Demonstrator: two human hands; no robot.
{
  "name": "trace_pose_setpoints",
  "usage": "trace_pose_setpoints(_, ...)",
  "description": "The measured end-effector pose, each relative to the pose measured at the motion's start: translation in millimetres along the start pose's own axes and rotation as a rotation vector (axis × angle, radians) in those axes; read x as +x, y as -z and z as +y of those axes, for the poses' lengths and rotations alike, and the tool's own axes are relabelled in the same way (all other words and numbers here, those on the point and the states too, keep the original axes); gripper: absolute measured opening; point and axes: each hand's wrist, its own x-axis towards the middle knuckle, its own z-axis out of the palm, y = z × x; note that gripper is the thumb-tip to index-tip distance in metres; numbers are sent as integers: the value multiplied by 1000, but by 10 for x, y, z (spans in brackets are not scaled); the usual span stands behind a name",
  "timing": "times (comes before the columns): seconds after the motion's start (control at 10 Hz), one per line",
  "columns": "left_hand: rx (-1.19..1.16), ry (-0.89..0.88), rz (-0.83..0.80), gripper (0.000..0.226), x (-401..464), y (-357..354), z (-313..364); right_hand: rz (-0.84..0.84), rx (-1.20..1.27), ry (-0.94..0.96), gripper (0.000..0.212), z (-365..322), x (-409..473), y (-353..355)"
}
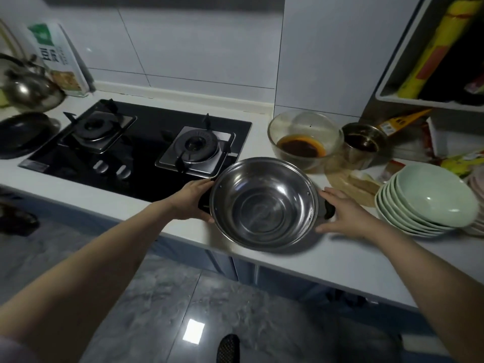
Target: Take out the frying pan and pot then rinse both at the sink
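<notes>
A white kitchen counter (327, 254) runs the width of the frame, with a black two-burner gas hob (136, 148) set into it. At the counter's front edge, just right of the hob, sits a stainless-steel pot (263, 204), empty and upright, with a black handle on either side. The person's left hand (192, 201) grips the left handle, fingers curled around it (the handle itself is mostly hidden under them). The right hand (340, 214) is at the right handle with fingers spread and fairly straight, lying beside and over it rather than wrapped around it. To the right, a stack of pale green bowls (429, 200) stands near the pot. Behind the pot are a glass bowl (305, 138) holding dark reddish sauce and, just beside it, a small steel cup (364, 144). At far left a dark frying pan (21, 134) rests on the counter next to the hob, below a steel kettle (28, 91).
</notes>
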Motion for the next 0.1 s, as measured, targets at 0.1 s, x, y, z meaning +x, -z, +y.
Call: trace_pose_setpoints(0.1,-1,106,71,113,-208,-57,97,12,-45,24,108,4,-85,37)
